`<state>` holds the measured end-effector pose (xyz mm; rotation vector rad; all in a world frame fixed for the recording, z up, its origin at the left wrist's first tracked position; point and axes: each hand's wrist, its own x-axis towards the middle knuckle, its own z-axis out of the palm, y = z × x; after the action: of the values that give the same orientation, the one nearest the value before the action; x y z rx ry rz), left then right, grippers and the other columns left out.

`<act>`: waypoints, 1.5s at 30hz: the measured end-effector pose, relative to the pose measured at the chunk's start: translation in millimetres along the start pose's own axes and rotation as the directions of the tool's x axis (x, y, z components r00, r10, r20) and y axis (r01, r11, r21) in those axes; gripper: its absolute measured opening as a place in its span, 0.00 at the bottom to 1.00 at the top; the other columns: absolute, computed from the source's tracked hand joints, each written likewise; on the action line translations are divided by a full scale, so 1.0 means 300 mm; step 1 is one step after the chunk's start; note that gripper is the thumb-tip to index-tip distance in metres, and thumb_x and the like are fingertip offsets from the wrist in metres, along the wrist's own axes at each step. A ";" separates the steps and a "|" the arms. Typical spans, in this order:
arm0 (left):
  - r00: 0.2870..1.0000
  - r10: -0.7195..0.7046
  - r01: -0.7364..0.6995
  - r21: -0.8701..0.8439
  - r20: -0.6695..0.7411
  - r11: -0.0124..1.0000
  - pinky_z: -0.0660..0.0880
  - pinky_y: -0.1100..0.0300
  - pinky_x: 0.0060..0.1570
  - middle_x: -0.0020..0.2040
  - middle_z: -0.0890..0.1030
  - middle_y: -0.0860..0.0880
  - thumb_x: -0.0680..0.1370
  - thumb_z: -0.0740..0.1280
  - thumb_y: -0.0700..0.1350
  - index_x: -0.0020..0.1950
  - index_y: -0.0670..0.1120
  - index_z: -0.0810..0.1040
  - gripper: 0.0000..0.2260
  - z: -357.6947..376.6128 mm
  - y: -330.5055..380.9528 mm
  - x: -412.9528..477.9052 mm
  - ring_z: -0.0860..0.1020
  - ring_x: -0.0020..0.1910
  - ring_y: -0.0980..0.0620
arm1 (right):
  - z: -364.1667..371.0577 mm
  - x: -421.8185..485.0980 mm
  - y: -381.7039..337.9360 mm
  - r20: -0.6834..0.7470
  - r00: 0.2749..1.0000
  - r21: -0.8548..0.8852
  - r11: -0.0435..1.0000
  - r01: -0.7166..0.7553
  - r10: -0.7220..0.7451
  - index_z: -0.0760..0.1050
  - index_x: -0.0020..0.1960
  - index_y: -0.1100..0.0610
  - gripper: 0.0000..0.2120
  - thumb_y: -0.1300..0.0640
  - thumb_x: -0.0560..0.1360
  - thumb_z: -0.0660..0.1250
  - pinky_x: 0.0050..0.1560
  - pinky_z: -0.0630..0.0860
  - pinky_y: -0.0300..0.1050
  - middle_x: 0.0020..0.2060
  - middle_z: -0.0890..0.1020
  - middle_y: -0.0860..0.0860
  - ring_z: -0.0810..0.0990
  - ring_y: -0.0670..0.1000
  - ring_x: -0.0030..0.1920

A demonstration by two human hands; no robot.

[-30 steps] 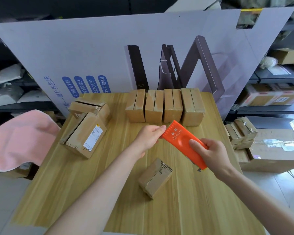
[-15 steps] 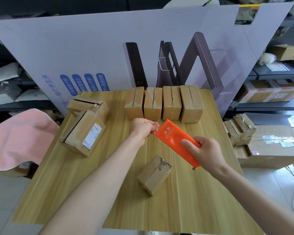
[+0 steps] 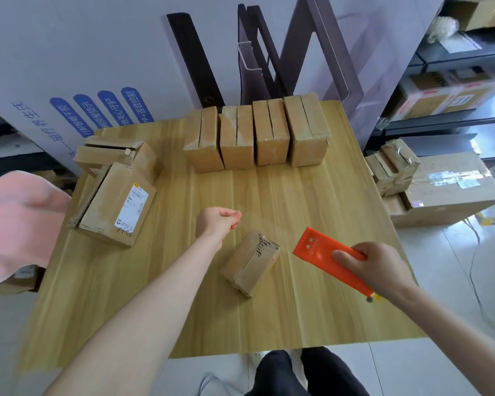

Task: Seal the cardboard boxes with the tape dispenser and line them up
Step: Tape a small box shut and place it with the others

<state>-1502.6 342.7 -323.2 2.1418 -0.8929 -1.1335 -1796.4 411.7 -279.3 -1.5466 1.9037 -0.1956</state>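
Both hands have drawn apart since the earlier frame. The left grip (image 3: 217, 224), which was at the front edge of the tape dispenser (image 3: 317, 250), now sits clenched just left of the small box (image 3: 250, 262), thumb against forefinger. The right grip (image 3: 379, 271) has carried the dispenser to the box's right and grasps its rear half. Whether a clear strip of tape runs between them, or its end is pinched in the left grip, I cannot tell.

The small box lies skewed on the worktop (image 3: 297, 310) between the two, seam up. Four boxes (image 3: 257, 135) stand in a row at the far edge, and a labelled box (image 3: 117, 204) lies at the left.

Several things could go wrong here, as I judge it. A stretched strip may twist or stick to itself before it meets the seam. Laid across the skewed box, it may land off the seam. Nothing steadies the box, so pressing could slide it.
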 end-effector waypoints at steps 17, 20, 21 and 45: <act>0.999 -0.049 0.049 0.076 -0.003 0.996 0.72 0.62 0.42 0.39 0.80 0.57 0.76 0.70 0.48 0.39 0.53 0.80 0.06 0.180 -0.162 0.079 0.77 0.40 0.55 | 0.220 0.133 -0.001 0.024 0.988 -0.287 0.948 -0.138 0.152 0.77 0.39 0.52 0.18 0.38 0.73 0.62 0.31 0.77 0.41 0.32 0.80 0.48 0.80 0.51 0.29; 0.998 -0.047 0.050 0.046 -0.046 0.998 0.72 0.62 0.43 0.53 0.83 0.51 0.79 0.66 0.48 0.52 0.48 0.83 0.08 0.210 -0.188 0.063 0.78 0.44 0.53 | 0.267 0.158 -0.034 -0.003 0.992 -0.311 0.942 -0.122 0.127 0.78 0.41 0.54 0.21 0.37 0.72 0.61 0.36 0.77 0.42 0.34 0.80 0.49 0.80 0.53 0.34; 0.996 -0.070 0.072 0.054 -0.049 0.996 0.73 0.59 0.49 0.59 0.81 0.49 0.79 0.65 0.49 0.60 0.45 0.80 0.13 0.214 -0.193 0.060 0.78 0.51 0.50 | 0.272 0.165 -0.045 -0.020 0.993 -0.333 0.936 -0.113 0.113 0.78 0.41 0.55 0.21 0.37 0.73 0.61 0.35 0.75 0.41 0.34 0.79 0.50 0.80 0.53 0.35; 0.990 0.122 -0.122 0.001 -0.066 0.992 0.63 0.68 0.53 0.64 0.77 0.47 0.82 0.60 0.51 0.68 0.41 0.72 0.19 0.235 -0.299 -0.074 0.74 0.64 0.49 | 0.377 0.267 -0.244 0.067 0.984 -0.575 0.800 0.173 -0.165 0.79 0.46 0.49 0.12 0.48 0.78 0.58 0.32 0.66 0.40 0.26 0.72 0.48 0.77 0.55 0.33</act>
<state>-1545.7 404.8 -411.5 2.0786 -0.9772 -0.9976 -1677.8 350.0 -360.9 -2.1114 1.9110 0.3617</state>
